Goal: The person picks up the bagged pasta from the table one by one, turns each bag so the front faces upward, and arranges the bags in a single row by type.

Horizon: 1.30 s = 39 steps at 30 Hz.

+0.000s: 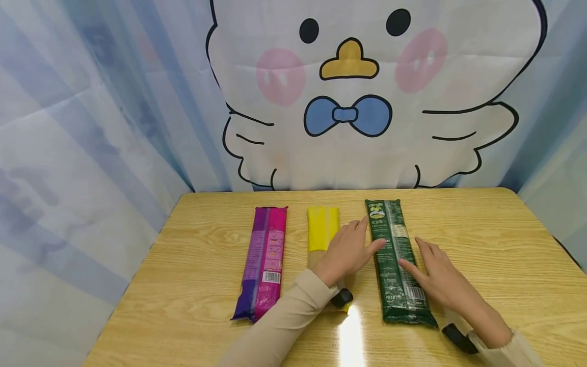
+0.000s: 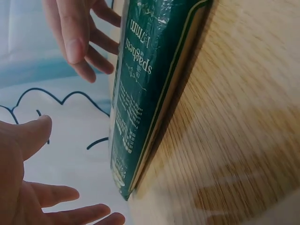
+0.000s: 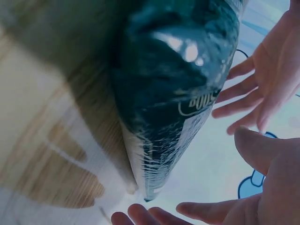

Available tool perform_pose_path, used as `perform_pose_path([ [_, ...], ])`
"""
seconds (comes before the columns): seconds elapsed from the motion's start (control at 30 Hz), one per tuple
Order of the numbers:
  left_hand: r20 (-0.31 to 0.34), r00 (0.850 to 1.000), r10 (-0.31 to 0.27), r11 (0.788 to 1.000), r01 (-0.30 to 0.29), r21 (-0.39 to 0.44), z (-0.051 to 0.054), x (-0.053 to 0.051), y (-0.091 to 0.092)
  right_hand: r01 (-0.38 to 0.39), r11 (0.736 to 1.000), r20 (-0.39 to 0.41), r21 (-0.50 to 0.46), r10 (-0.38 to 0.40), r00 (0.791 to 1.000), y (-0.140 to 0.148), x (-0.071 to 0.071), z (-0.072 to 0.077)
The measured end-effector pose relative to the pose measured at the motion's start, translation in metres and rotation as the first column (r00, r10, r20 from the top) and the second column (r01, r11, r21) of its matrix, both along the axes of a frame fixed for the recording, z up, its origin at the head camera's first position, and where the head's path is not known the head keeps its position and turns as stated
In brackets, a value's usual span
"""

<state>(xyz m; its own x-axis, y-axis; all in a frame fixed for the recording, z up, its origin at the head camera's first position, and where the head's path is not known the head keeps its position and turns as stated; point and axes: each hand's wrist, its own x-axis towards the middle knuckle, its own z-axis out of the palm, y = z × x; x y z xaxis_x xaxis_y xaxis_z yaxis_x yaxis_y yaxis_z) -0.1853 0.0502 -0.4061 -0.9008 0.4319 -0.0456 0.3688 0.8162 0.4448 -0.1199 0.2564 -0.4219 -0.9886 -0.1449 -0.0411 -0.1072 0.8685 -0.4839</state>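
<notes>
A dark green spaghetti packet (image 1: 395, 270) lies lengthwise on the right half of the table, between both hands. My left hand (image 1: 349, 250) hovers at its left side, thumb reaching over the packet's left edge and fingers extended. On the other side is my right hand (image 1: 440, 278), its thumb over the packet and its fingers straight along the right edge. In the left wrist view the left fingers are spread apart from the green packet (image 2: 145, 89). The right wrist view shows the right hand (image 3: 262, 187) relaxed beside the packet's end, gripping nothing.
A yellow packet (image 1: 323, 227) with a see-through lower part lies partly under my left forearm. Farther left is a purple and pink packet (image 1: 263, 262). The wooden table (image 1: 192, 285) meets a curtain (image 1: 348, 158) printed with a cartoon bird at its back edge.
</notes>
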Motion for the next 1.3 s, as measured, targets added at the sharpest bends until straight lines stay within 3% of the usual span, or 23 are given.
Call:
perform_pose_path([
  [0.4, 0.089, 0.992, 0.094, 0.985, -0.105, 0.135, -0.002, -0.013, 0.012, 0.023, 0.996, 0.061, -0.084, -0.018, 0.998, -0.004, -0.009, 0.004],
  [0.63, 0.167, 0.975, 0.150, 0.942, -0.192, 0.274, -0.008, -0.025, 0.018, 0.032, 0.991, 0.093, -0.128, -0.020, 0.995, -0.002, -0.012, 0.005],
  [0.9, 0.175, 0.967, 0.187, 0.905, -0.239, 0.353, -0.018, -0.032, 0.027, 0.036, 0.989, 0.120, -0.142, -0.019, 0.993, 0.003, -0.013, 0.008],
  [1.17, 0.282, 0.944, 0.169, 0.832, -0.290, 0.473, -0.022, -0.035, 0.031, 0.064, 0.988, 0.147, -0.138, -0.044, 0.988, 0.010, -0.014, 0.008],
  [1.3, 0.270, 0.945, 0.182, 0.835, -0.294, 0.465, -0.025, -0.038, 0.032, 0.072, 0.985, 0.159, -0.158, -0.047, 0.986, 0.013, -0.016, 0.008],
])
